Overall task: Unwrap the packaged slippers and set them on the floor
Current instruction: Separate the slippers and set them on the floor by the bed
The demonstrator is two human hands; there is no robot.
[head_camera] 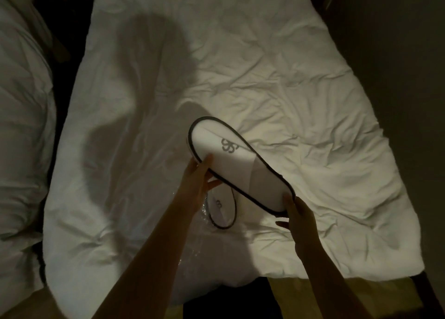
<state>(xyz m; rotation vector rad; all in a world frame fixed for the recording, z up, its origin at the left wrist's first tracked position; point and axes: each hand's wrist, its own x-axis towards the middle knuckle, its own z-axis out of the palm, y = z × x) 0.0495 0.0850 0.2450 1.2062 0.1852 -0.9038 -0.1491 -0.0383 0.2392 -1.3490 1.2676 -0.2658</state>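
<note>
Dim room, one light falling on a rumpled white duvet [277, 82] that fills the view; a second white bed [21, 102] lies at nine o'clock across a dark gap, and wooden floor [361, 292] shows at five o'clock. Held above the bedding, a white slipper [238, 164] with dark trim is pinched at its side by the left hand [196, 181] and at its heel by the right hand [301, 222]. A second slipper [222, 210] lies below on clear plastic wrapping [192, 253] at six o'clock.

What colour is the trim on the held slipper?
Black edging around a white slipper with a grey logo, seen in the head view.
</note>
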